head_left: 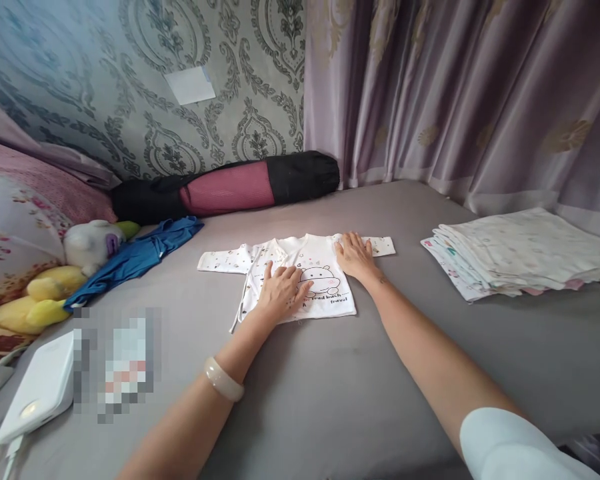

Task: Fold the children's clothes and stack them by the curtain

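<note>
A small white baby shirt (325, 307) lies spread flat on the grey bed sheet (320, 387), both sleeves stretched out sideways. Its front carries a printed animal face and some lettering, partly covered by my fingers. My left hand (281, 290) rests on the middle of the shirt's front, fingers spread. Over the shoulder and upper part of the right-hand sleeve lies my right hand (355, 257), flat with its fingers extended. A pale bangle (223, 380) circles my left wrist.
Folded cloths (525, 250) are stacked at the right. A blue garment (137, 260), plush toys (87, 243) and a white power device (40, 383) with cables lie at the left, near a blurred-out item (127, 363). A black and pink rolled bag (230, 187) lies along the wall beside the curtain (430, 100).
</note>
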Demonstrator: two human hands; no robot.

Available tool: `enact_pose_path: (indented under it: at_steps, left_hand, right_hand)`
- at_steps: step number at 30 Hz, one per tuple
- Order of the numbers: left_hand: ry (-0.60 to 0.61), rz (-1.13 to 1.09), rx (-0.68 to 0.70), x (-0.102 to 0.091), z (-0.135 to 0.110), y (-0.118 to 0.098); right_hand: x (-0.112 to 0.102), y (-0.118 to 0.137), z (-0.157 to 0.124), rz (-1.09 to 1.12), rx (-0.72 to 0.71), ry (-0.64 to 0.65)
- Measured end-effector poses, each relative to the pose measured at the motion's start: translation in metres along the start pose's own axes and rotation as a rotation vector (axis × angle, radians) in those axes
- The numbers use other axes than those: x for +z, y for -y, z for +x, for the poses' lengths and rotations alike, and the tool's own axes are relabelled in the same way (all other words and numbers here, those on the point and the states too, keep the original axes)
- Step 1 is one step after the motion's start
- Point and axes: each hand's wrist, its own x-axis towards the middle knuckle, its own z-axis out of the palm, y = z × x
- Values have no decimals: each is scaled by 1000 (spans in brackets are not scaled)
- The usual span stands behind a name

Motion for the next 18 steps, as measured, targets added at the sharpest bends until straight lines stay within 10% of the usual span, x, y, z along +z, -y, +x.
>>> enact_pose_path:
  at_steps: [18]
  left_hand:
    - [51,-115,90,41,116,-23]
  right_hand:
    - [5,3,-5,-41,21,79]
